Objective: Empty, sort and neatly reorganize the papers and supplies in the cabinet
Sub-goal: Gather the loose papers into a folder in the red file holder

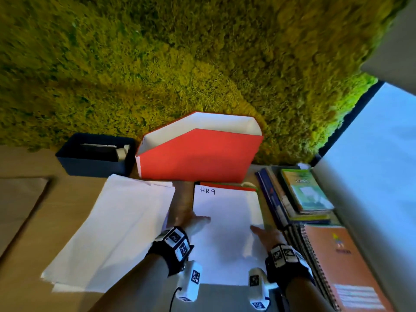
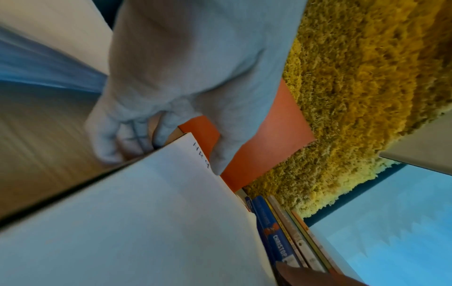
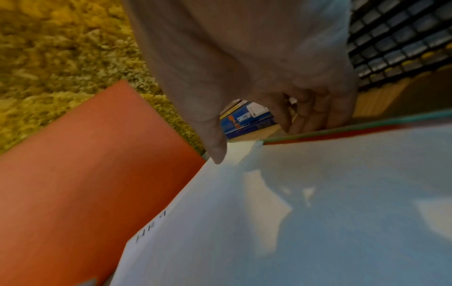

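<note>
- an office, by the look of the paperwork.
- a red file box (image 1: 200,154) stands against a green moss wall (image 1: 180,64).
- loose paper sheets (image 1: 112,228), a stack of books (image 1: 301,194) and a spiral notebook (image 1: 337,266) lie on a wooden desk (image 1: 27,255).
- a dark bin (image 1: 94,161) holds small supplies.

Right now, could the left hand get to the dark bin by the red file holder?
Probably yes. The left hand grips the HR9 paper stack, so it must let go first. Only a flat pile of loose sheets lies between it and the dark bin; nothing upright blocks the way.
</note>
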